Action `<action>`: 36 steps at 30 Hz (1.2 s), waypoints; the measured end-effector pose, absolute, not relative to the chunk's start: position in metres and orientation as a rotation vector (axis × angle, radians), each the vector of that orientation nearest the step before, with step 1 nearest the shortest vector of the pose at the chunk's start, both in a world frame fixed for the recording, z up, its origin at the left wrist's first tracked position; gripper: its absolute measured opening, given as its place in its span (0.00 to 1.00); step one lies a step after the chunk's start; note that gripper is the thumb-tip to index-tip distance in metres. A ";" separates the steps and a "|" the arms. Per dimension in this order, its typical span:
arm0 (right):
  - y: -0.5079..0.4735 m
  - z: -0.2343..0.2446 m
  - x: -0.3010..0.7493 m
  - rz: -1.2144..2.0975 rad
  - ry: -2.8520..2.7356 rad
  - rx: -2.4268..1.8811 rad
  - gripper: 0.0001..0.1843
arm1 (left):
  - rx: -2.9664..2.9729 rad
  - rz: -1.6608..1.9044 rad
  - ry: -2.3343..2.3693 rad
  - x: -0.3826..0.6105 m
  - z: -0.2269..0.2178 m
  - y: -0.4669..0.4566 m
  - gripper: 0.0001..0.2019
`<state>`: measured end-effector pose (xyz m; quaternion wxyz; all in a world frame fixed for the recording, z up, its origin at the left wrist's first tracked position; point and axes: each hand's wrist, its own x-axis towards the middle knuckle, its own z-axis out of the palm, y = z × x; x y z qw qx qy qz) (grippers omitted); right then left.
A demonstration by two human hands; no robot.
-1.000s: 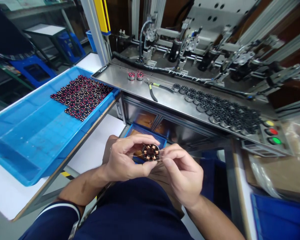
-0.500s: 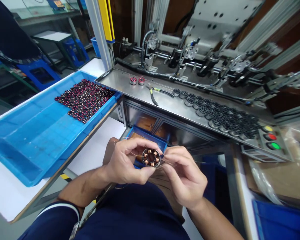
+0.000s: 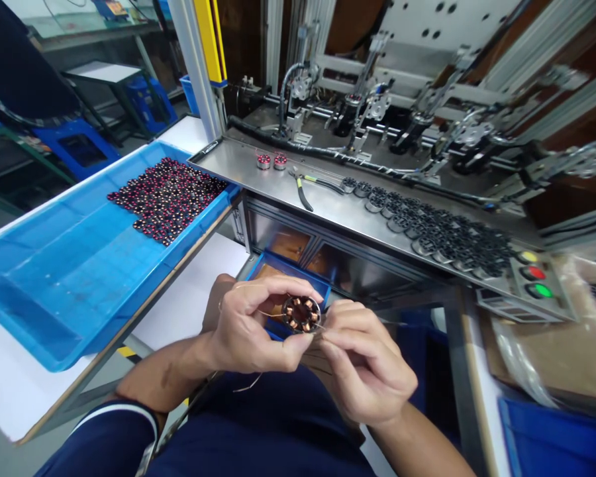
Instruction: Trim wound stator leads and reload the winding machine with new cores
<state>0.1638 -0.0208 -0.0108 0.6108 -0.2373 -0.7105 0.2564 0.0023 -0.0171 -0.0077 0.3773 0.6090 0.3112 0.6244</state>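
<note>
left hand point(image 3: 251, 331): pinched wound stator point(image 3: 301, 313) by its rim | right hand point(image 3: 367, 361): gripped thin wire point(image 3: 265, 314) at stator's side | stator: held before bench point(image 3: 328, 205) front edge, above small blue tray point(image 3: 298, 271)

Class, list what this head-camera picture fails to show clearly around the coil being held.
Coil: underside hidden by the left hand, head view.
Wire pinched by the right hand: too thin to trace its ends.
Blue box: contents mostly hidden by both hands.
Black rings on the steel shelf: blurred, uncountable.
</note>
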 end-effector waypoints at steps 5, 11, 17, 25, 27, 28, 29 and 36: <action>-0.004 -0.007 0.178 0.613 -1.734 -0.572 0.16 | 1.256 1.328 0.707 -0.001 -0.001 -0.017 0.18; 0.011 0.002 0.182 0.692 -1.902 -0.368 0.16 | 1.159 1.161 0.601 -0.002 -0.003 -0.016 0.17; -0.002 0.000 0.185 0.350 -1.924 -0.494 0.09 | 1.108 1.099 0.607 -0.001 -0.006 -0.015 0.16; -0.025 -0.006 0.182 -0.036 -1.878 -0.686 0.16 | 1.354 1.551 0.563 0.013 -0.010 -0.020 0.24; -0.028 -0.006 0.175 0.049 -1.852 -0.724 0.16 | 1.447 1.648 0.569 0.014 -0.010 -0.020 0.25; -0.029 -0.007 0.172 0.114 -1.822 -0.744 0.15 | 1.481 1.675 0.581 0.015 -0.011 -0.020 0.26; -0.030 -0.008 0.168 0.185 -1.781 -0.766 0.14 | 1.503 1.687 0.597 0.015 -0.011 -0.020 0.26; -0.028 -0.023 0.155 0.429 -1.533 -0.803 0.08 | 1.335 1.500 0.610 0.010 -0.019 -0.022 0.32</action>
